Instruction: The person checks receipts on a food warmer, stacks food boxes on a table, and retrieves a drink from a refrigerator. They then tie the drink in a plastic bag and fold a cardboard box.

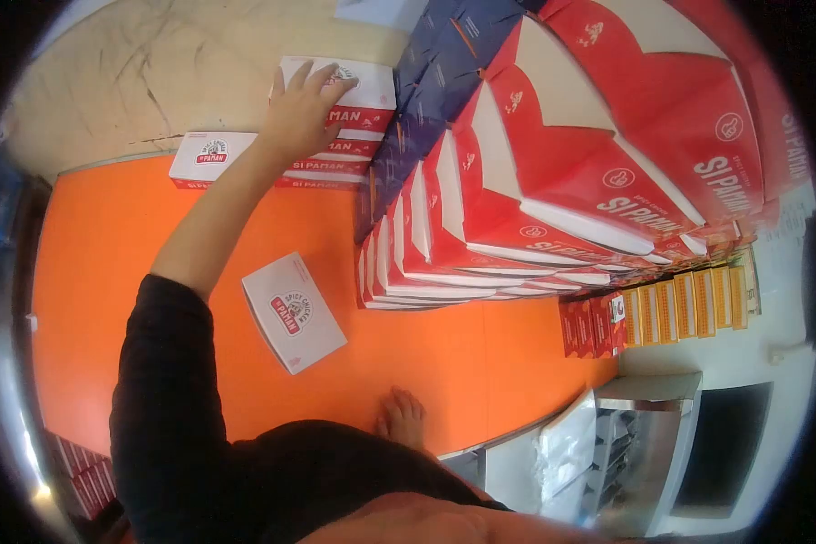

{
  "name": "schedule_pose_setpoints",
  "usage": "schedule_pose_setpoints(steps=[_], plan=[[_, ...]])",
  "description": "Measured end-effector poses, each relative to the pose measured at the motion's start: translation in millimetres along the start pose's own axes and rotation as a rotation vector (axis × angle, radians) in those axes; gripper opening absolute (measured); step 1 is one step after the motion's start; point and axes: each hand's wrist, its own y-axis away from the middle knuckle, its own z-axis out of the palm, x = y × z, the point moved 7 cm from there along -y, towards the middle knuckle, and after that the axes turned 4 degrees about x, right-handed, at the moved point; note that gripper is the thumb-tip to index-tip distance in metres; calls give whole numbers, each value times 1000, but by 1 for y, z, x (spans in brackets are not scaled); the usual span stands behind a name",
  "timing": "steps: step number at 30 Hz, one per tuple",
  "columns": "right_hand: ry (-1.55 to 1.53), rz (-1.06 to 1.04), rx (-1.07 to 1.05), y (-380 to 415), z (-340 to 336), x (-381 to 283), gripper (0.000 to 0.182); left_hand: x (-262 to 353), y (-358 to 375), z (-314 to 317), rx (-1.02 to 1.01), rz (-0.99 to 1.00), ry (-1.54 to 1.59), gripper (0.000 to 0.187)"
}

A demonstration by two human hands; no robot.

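A bare foot (402,415) rests at the near edge of the orange floor (109,263). Just beyond lies a single white-and-red cardboard box (293,311), closed and flat, its long axis running diagonally from near right to far left. To the right stand rows of flattened red-and-white cartons (480,227). Farthest, the left hand (301,109) lies with fingers spread on the top closed box of a red-and-white stack (354,136). The right hand is out of view.

Closed white-and-red box (358,91) tops a box stack.
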Motion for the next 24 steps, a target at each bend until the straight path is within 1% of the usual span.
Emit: schedule_pose_setpoints(steps=[1, 2, 4, 5, 7, 8, 9, 10, 11, 13, 14, 15, 17, 18, 20, 22, 24], plan=[[-13, 31, -30, 1, 0, 1, 44, 3, 3, -7, 62, 13, 16, 65], [-14, 31, -31, 2, 1, 2, 44, 5, 7, -14, 61, 13, 16, 65], [-5, 45, -55, 4, 6, 5, 45, -6, 12, -43, 229, -127, -12, 64], [-3, 50, -54, 5, 5, 6, 45, -18, 15, -38, 229, -124, -7, 64], [5, 48, -39, 4, 4, 5, 46, -90, 28, -24, 480, -507, 469, 62], [1, 49, -35, 4, 5, 4, 46, -99, 30, -8, 481, -500, 468, 62], [-13, 52, -36, 4, 5, 5, 46, -119, 42, 36, 402, -806, 914, 59], [-26, 54, -38, 4, 5, 6, 46, -115, 50, 64, 291, -1104, 1361, 59], [-27, 54, -32, 4, 6, 6, 46, -113, 50, 65, 291, -1098, 1363, 59], [-18, 39, -21, 4, 5, 6, 45, -71, 46, 68, 16, -1158, 1689, 57], [-15, 44, -19, 5, 5, 6, 45, -65, 44, 68, 22, -1186, 1765, 56], [-27, 40, -4, 5, 3, 4, 46, -66, 43, 71, 18, -1185, 1769, 56], [-36, 39, 11, 4, -1, 2, 46, -77, 43, 74, 164, -1219, 1723, 54], [-33, 35, 4, 3, -1, 2, 46, -74, 45, 66, 164, -1219, 1730, 54], [-23, 32, 2, 3, -3, 4, 46, -78, 52, -14, 481, -864, 963, 49], [-52, 24, 16, 2, -4, 1, 46, -61, 62, -64, 502, -381, 662, 51], [-48, 34, 2, 1, -5, 2, 46, -38, 78, -72, 49, -297, 835, 61]])
